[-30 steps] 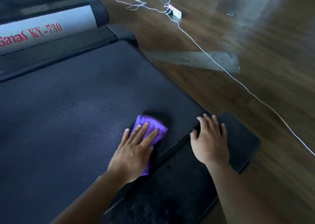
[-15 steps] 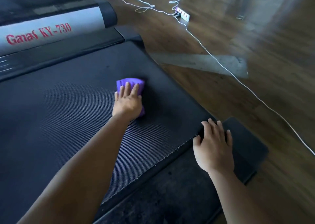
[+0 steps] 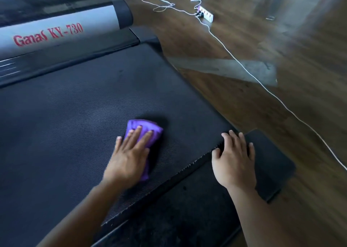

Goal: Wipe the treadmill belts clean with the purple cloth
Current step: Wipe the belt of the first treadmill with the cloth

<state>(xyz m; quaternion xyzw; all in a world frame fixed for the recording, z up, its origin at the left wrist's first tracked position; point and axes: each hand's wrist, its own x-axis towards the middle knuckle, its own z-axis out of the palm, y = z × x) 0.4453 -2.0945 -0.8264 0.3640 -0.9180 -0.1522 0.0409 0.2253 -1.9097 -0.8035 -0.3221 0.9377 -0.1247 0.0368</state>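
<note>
On the treadmill belt (image 3: 75, 115), toward its rear right quarter: purple cloth (image 3: 150, 128) lying bunched on the ribbed black surface. My left hand (image 3: 129, 156) sits flat on top of it, fingers straight and a little spread, palm bearing down. Nothing is curled round the fabric; it is pinned by pressure alone. Cloth shows past my fingertips, and again as a narrow strip below the thumb, near the heel of the hand.

My right hand (image 3: 234, 162) is palm down at the belt's rear right corner. Its fingers are loose and apart, the tips lying on the belt's edge. The palm is over the black end cover (image 3: 272, 164) behind it. It holds nothing. The two hands are apart, with bare belt between them.

Belt edge beside my right hand looks rough, with pale flecks along it. I cannot tell what they are.

Far end of the belt: grey motor hood (image 3: 56, 34) with red lettering, "Ganas KY-730".

Right of the machine is wooden floor (image 3: 291, 124), dark and glossy. A white cable (image 3: 244, 66) runs across it from the lower right edge up to a power strip (image 3: 205, 16) near the top of view, with more loose loops of cable beyond. A pale patch (image 3: 216, 68) lies on the boards just beside the belt's right edge, and the cable crosses it.
</note>
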